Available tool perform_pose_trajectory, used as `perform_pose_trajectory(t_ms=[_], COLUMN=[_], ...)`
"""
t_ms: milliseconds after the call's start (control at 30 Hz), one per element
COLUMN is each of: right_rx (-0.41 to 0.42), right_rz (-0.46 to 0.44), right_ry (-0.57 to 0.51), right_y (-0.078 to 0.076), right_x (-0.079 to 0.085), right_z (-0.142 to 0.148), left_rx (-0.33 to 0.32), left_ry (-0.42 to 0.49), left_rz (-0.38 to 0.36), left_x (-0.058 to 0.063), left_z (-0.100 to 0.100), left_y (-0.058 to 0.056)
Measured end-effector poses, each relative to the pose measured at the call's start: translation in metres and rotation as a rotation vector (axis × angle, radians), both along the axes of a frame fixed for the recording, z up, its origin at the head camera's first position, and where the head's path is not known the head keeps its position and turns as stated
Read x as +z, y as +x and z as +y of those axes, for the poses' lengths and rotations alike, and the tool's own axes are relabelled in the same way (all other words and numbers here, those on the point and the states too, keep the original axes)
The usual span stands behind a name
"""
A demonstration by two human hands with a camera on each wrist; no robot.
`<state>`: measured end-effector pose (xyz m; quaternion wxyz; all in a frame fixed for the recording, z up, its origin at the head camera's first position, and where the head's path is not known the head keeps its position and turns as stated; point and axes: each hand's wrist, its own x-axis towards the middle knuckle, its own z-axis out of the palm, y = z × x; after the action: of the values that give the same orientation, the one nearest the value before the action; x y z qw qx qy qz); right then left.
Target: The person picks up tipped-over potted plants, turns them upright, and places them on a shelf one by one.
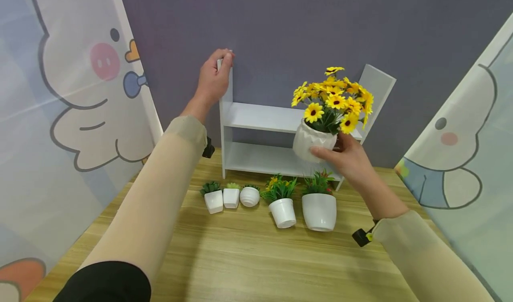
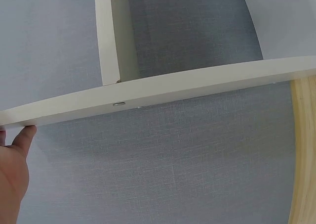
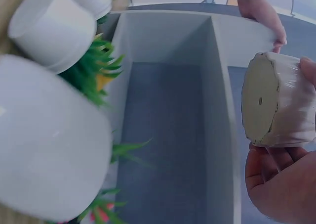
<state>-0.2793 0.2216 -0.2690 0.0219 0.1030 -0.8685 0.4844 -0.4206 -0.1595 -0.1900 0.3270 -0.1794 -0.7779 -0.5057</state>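
My right hand (image 1: 348, 157) grips a white flower pot (image 1: 310, 142) full of yellow daisy-like flowers (image 1: 334, 100), raised in front of the shelf's right half. The pot's underside, with a small hole, shows in the right wrist view, where fingers of the right hand (image 3: 284, 179) wrap the pot (image 3: 294, 103). At the top of the left side panel of a white two-tier shelf (image 1: 256, 117), my left hand (image 1: 214, 75) pinches the panel's upper end between thumb and fingers. In the left wrist view the left hand (image 2: 14, 169) meets the panel's edge (image 2: 163, 88).
In front of the shelf, a row of potted plants stands on the wooden table (image 1: 240, 257): small succulents (image 1: 214, 202), a yellow-flowered pot (image 1: 282, 213) and a larger red-flowered pot (image 1: 319, 212). A grey wall (image 1: 272, 26) lies behind; cartoon-printed curtains (image 1: 80, 106) hang at the sides.
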Motion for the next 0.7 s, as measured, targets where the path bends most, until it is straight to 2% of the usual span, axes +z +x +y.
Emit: perform_pose_trajectory(t_ms=[333, 700], right_rx=[0.023, 0.065], right_rz=[0.060, 0.130], right_ry=[-0.052, -0.096], right_y=[-0.022, -0.054], right_x=[0.021, 0.030], right_z=[-0.035, -0.062], left_rx=[0.008, -0.007], left_ry=[-0.008, -0.008], left_rz=[-0.018, -0.010], left_x=[-0.001, 0.000], left_z=[0.004, 0.007], left_y=[-0.001, -0.003])
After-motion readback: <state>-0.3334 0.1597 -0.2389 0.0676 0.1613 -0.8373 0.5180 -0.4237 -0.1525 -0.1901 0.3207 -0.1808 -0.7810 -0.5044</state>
